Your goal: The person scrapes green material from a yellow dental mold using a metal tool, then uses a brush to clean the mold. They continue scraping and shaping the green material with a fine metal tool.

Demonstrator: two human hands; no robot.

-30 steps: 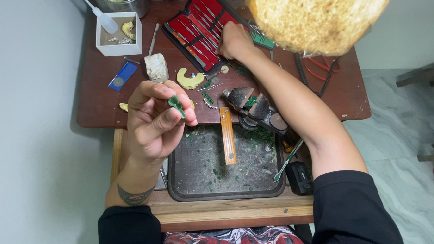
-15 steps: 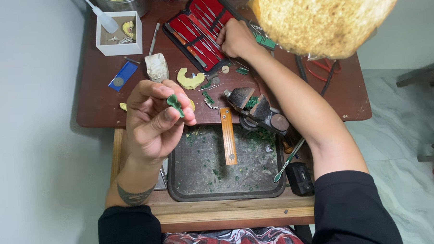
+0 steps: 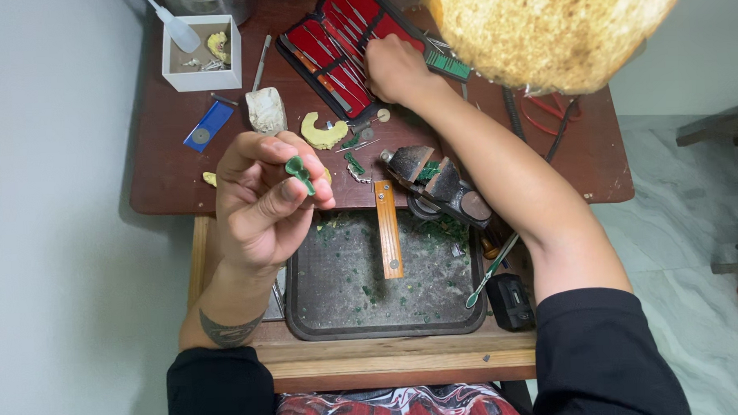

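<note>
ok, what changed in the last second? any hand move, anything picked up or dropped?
Almost nothing. The right hand sits at the red tool case as before, with only a slight shift, and whether it holds a tool can't be seen. The left hand keeps the small green piece pinched in its fingertips, raised over the tray. Nothing picked up or let go; bench items unmoved.

A person is wearing a black top, its sleeves (image 3: 611, 350) reaching only to the elbows and leaving both forearms bare. A dark band tattoo (image 3: 226, 328) is ringing the left forearm near the elbow. Red, black and white patterned fabric (image 3: 392, 407) is covering the lap.
</note>
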